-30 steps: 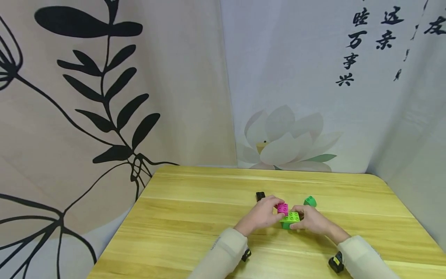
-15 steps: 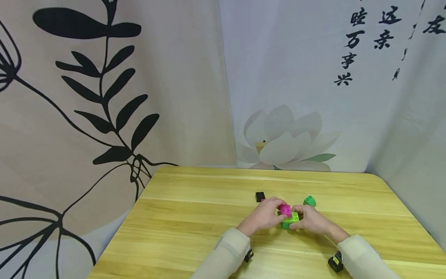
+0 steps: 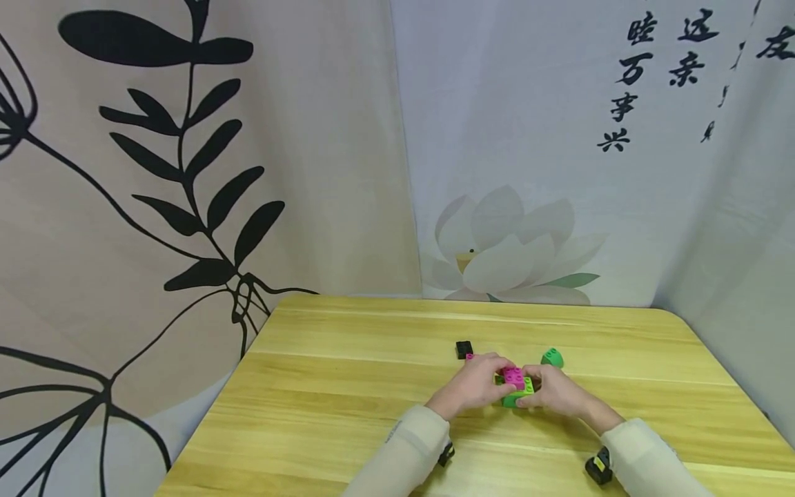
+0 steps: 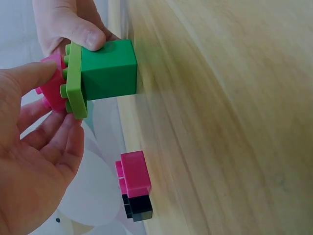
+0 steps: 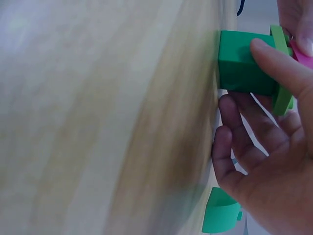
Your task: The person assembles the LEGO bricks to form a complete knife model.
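My left hand (image 3: 473, 385) pinches a pink building block (image 4: 55, 84) between thumb and fingers, right against the studs of a lime-green flat block (image 4: 76, 81). That lime piece sits on a darker green block (image 4: 110, 69), which stands on the table. Whether the pink block is pressed fully down cannot be told. My right hand (image 3: 557, 392) grips the green block from the other side, thumb on its face in the right wrist view, fingers behind it (image 5: 244, 63).
Beyond my left hand a black block (image 3: 464, 350) and another pink block (image 4: 136, 172) lie end to end. A rounded green block (image 3: 552, 357) rests behind my right hand. The wooden table (image 3: 348, 345) runs back to a printed curtain.
My left hand has carried the pink block slightly right and down, from the lime block's left side to over its studs. My right hand has stayed in place with the green block.
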{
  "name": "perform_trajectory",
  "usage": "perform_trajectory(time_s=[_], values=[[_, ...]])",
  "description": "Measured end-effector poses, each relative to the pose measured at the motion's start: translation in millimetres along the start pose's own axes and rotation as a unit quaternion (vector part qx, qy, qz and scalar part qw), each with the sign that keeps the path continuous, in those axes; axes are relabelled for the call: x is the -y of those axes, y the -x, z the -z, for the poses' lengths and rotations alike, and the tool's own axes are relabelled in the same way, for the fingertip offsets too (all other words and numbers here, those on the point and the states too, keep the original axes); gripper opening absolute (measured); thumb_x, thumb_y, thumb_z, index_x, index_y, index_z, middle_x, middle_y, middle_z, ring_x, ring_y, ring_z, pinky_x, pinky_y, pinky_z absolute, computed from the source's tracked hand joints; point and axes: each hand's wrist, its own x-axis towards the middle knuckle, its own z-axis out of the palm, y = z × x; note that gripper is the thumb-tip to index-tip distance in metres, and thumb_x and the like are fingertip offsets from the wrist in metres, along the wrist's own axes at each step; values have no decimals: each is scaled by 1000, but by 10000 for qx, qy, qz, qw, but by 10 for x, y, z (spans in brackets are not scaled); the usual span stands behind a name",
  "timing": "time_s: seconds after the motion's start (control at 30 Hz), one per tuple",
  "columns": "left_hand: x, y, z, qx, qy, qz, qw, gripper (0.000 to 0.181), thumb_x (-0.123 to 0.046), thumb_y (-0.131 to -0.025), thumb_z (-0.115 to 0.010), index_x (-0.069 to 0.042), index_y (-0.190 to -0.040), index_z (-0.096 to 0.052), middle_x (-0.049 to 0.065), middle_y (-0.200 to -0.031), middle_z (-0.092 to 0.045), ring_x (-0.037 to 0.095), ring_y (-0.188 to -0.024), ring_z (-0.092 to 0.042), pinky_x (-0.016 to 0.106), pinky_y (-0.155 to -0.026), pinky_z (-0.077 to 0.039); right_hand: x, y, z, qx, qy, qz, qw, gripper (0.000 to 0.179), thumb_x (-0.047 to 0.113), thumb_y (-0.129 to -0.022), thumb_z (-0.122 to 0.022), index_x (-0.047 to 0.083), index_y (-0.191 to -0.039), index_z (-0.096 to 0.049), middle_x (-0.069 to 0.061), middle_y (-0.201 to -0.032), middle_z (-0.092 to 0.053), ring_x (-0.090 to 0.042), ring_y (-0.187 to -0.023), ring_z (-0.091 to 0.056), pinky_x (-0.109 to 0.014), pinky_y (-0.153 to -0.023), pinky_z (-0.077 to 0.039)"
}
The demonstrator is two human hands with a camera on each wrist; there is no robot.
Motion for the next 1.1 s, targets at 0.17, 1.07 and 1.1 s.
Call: perform_trajectory(time_s=[0.17, 1.07, 1.1], values=[[-17, -13, 12, 83, 53, -50, 9999, 33, -36, -89, -65, -19, -118, -64, -13, -102, -63, -3, -86, -53, 13, -73, -43, 0, 9, -3, 31, -67, -14, 10000, 28, 22, -79, -77, 7, -95, -60, -2, -77, -59, -11, -64, -52, -24, -54, -45], [-63, -31, 39, 205, -504, -116, 9985, 32, -37, -88, -65, -21, -116, -65, -15, -100, -64, -4, -83, -55, 12, -71, -43, -16, 22, 4, 40, -78, 246, 9997, 23, 19, -79, -77, 8, -92, -61, -1, -73, -59, -8, -59, -51, -24, -51, -45], [-58, -32, 39, 203, -495, -112, 9985, 32, -37, -88, -65, -21, -116, -65, -15, -100, -64, -4, -84, -55, 13, -72, -43, -14, 21, 4, 45, -93, 242, 9997, 23, 19, -80, -77, 8, -92, -61, -1, -73, -59, -8, -59, -51, -24, -51, -45]])
